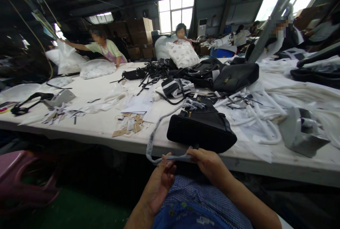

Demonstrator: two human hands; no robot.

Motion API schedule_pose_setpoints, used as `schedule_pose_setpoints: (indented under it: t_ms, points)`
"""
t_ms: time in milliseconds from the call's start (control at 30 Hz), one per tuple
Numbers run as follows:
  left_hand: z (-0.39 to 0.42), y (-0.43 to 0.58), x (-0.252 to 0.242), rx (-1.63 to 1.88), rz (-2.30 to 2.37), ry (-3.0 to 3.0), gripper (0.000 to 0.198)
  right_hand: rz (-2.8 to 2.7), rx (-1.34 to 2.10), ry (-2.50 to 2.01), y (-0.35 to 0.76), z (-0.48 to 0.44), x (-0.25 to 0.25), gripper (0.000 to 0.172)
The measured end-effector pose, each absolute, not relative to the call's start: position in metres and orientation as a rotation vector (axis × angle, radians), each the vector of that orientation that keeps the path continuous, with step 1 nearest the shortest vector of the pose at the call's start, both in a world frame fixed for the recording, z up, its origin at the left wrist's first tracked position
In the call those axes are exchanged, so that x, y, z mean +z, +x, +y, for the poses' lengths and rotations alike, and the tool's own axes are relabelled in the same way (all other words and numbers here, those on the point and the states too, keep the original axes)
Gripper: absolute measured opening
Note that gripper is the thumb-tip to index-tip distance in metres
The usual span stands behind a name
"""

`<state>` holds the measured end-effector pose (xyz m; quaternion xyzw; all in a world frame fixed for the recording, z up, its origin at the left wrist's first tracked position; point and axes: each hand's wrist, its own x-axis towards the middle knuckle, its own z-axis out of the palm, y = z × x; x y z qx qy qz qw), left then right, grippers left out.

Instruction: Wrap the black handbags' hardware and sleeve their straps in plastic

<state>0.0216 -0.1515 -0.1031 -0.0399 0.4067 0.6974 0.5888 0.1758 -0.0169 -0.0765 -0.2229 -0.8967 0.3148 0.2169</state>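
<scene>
A black handbag (202, 128) lies on the near edge of the white worktable (90, 126). A long strap wrapped in clear plastic (156, 129) runs from the bag's top, loops down over the table edge and ends between my hands. My left hand (162, 179) pinches the wrapped strap near the loop's low end. My right hand (209, 163) grips the same strap a little further right, just below the bag. Both hands hover over my lap, in front of the table edge.
Cardboard scraps (130, 124) and paper bits lie left of the bag. More black bags (233, 76), straps and white padding strips (265, 119) cover the table. A grey iron-like tool (302, 131) sits at right. Other people work at the far side. A pink stool (23, 179) stands at left.
</scene>
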Motion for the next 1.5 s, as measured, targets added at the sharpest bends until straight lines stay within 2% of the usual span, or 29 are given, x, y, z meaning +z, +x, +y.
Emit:
schedule_pose_setpoints:
  t_ms: [100, 200, 333, 467, 533, 667, 733, 833, 933, 1200, 1367, 1500]
  points:
    - [-0.161, 0.01, -0.111, 1.624, 0.849, -0.376, 0.033, -2.75, 0.69, -0.392, 0.181, -0.014, -0.072, 0.031]
    - [-0.163, 0.009, -0.118, 1.701, 0.968, -0.381, 0.027, -2.939, 0.726, -0.254, 0.181, -0.017, -0.067, 0.029]
    - [-0.161, 0.018, -0.122, 1.749, 1.323, -0.029, 0.044, -2.977, 0.908, -0.301, 0.177, -0.022, -0.063, 0.023]
    - [-0.161, 0.026, -0.122, 1.561, 1.511, 0.335, 0.049, -2.883, 0.978, -0.433, 0.17, -0.024, -0.073, 0.024]
    - [-0.159, 0.027, -0.122, 1.496, 1.526, 0.434, 0.052, -2.843, 0.944, -0.474, 0.163, -0.024, -0.079, 0.033]
    - [-0.151, 0.018, -0.12, 1.546, 1.512, 0.394, 0.053, -2.875, 0.809, -0.451, 0.144, -0.015, -0.078, 0.064]
    - [-0.144, 0.01, -0.116, 1.606, 1.483, 0.312, 0.052, -2.843, 0.714, -0.51, 0.14, -0.006, -0.073, 0.069]
    - [-0.135, -0.002, -0.112, 1.653, 1.436, 0.242, 0.051, -2.773, 0.702, -0.592, 0.144, 0.009, -0.072, 0.059]
    - [-0.124, -0.009, -0.117, 1.643, 1.418, 0.257, 0.051, -2.776, 0.866, -0.607, 0.153, 0.025, -0.082, 0.046]
    - [-0.076, -0.029, -0.121, 1.728, 1.36, 0.307, 0.048, -2.564, 0.837, -0.727, 0.124, 0.089, -0.102, 0.048]
    - [-0.051, -0.055, -0.109, 1.851, 1.293, 0.216, 0.037, -2.352, 0.658, -0.783, 0.121, 0.08, -0.098, 0.031]
    - [-0.038, -0.072, -0.108, 1.883, 1.291, 0.159, 0.032, -2.455, 0.618, -0.603, 0.123, 0.061, -0.076, 0.027]
